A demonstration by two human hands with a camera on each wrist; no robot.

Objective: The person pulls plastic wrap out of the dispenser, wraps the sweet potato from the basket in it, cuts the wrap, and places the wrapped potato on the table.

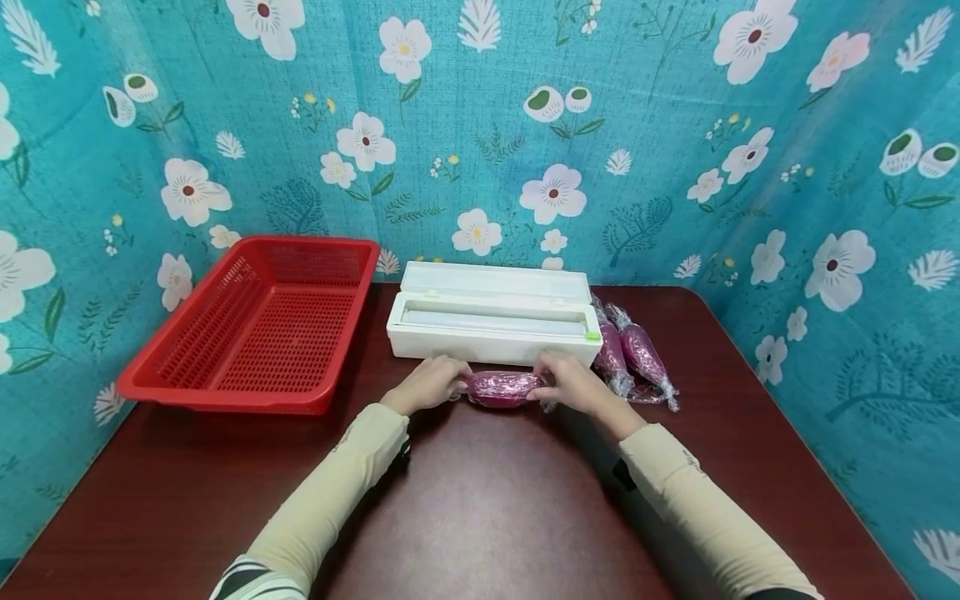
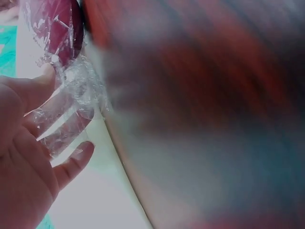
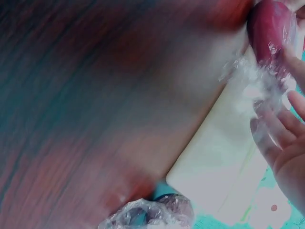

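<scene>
A plump reddish-purple vegetable (image 1: pixel 502 389) wrapped in clear cling film lies crosswise between both hands, close to the table. My left hand (image 1: pixel 431 385) pinches the film at its left end; in the left wrist view the bunched film (image 2: pixel 83 83) runs between thumb and fingers. At the opposite end, my right hand (image 1: pixel 573 385) holds the film with thumb and fingers around it. Loose film (image 3: pixel 262 88) puffs out beside the right fingers. Just behind the hands stands a white cling film dispenser (image 1: pixel 495 343), lid raised, with a pale roll inside.
A red plastic basket (image 1: pixel 341 367) with meshed sides stands at the left. More film-wrapped purple vegetables (image 1: pixel 643 354) lie right of the dispenser. A green cutter tab (image 1: pixel 593 336) sits at the dispenser's right edge. Flowered teal cloth (image 1: pixel 450 167) hangs behind the dark red table (image 1: pixel 480 517).
</scene>
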